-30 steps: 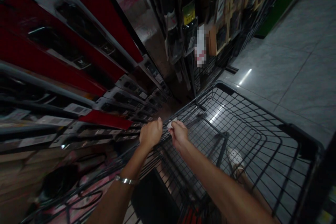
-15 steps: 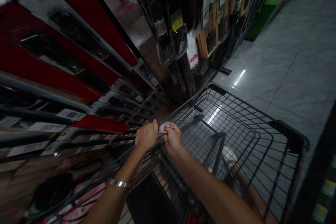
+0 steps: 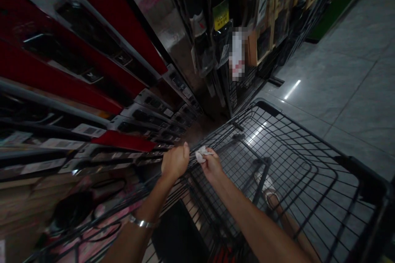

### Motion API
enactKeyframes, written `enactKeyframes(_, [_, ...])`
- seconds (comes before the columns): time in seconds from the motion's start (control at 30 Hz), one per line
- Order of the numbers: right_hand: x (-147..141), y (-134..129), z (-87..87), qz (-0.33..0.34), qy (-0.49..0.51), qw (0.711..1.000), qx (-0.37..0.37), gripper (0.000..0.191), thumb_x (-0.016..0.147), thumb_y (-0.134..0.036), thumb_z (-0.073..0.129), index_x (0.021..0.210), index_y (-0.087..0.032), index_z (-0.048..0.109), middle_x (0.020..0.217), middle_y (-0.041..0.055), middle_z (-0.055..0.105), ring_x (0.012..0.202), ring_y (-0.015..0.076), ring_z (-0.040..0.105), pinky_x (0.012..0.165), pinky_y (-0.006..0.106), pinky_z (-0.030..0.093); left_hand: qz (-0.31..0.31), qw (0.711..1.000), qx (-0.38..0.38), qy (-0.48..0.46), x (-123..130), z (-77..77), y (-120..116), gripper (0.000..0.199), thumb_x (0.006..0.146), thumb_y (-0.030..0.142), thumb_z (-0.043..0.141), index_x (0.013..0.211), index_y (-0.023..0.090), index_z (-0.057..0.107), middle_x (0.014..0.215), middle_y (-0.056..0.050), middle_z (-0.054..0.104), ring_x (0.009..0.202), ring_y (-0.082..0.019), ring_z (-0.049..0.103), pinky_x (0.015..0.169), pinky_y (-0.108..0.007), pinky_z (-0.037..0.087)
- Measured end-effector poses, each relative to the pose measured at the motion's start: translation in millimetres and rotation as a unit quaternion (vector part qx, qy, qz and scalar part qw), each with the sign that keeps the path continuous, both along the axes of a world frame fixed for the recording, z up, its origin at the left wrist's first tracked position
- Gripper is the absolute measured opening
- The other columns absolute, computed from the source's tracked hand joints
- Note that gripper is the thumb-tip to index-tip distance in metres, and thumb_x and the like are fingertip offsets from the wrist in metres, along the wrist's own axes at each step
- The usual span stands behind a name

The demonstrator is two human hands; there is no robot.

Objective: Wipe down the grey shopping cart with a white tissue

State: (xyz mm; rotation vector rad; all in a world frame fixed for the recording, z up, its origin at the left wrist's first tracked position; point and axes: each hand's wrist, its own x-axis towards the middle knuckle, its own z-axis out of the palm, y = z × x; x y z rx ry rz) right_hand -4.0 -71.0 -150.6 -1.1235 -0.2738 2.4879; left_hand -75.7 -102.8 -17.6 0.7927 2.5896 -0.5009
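Observation:
A crumpled white tissue (image 3: 201, 155) is pinched between the fingertips of my right hand (image 3: 212, 166), above the wire shopping cart (image 3: 285, 160). Just left of it, my left hand (image 3: 175, 160) is closed in a fist with the thumb on top, over the cart's left side. Its curled fingers face away, so whatever they hold is hidden. A small gap separates the fist from the tissue. A silver bracelet (image 3: 142, 222) circles my left wrist.
Hanging packaged goods on a red-backed display rack (image 3: 135, 141) crowd the left. More bagged items and wooden pieces (image 3: 262, 45) hang ahead, beside the cart's far corner. Grey tiled floor (image 3: 345, 90) stretches to the right. A foot in a light shoe (image 3: 265, 183) shows through the mesh.
The tissue looks looser and more spread than before, and the right hand sits slightly farther from the left. The whole view has shifted a little, moving the cart and shelves rightward in the picture.

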Motion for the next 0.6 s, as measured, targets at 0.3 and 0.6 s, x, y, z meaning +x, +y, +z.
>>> enactKeyframes(0.3, [-3.8, 8.5, -61.6, 0.046, -0.127, 0.99, -0.035, 0.029, 0.092, -0.035, 0.058, 0.113, -0.016, 0.058, 0.107, 0.0051, 0.063, 0.087, 0.0152, 0.063, 0.074, 0.034, 0.055, -0.004, 1.0, -0.003, -0.006, -1.6, -1.8, -1.0, 0.06, 0.097, 0.027, 0.015, 0.084, 0.012, 0.071, 0.09, -0.016, 0.073, 0.088, -0.027, 0.07, 0.075, -0.035, 0.049])
enactKeyframes(0.6, [-8.1, 27.0, -105.8, 0.052, -0.278, 0.959, -0.029, 0.036, 0.091, -0.037, 0.058, 0.121, -0.017, 0.055, 0.121, 0.0079, 0.059, 0.102, 0.0204, 0.061, 0.085, 0.042, 0.053, -0.008, 1.0, -0.003, -0.009, 1.6, -1.8, 3.8, 0.06, 0.098, 0.029, 0.015, 0.084, 0.013, 0.071, 0.088, -0.015, 0.073, 0.086, -0.026, 0.07, 0.072, -0.034, 0.049])
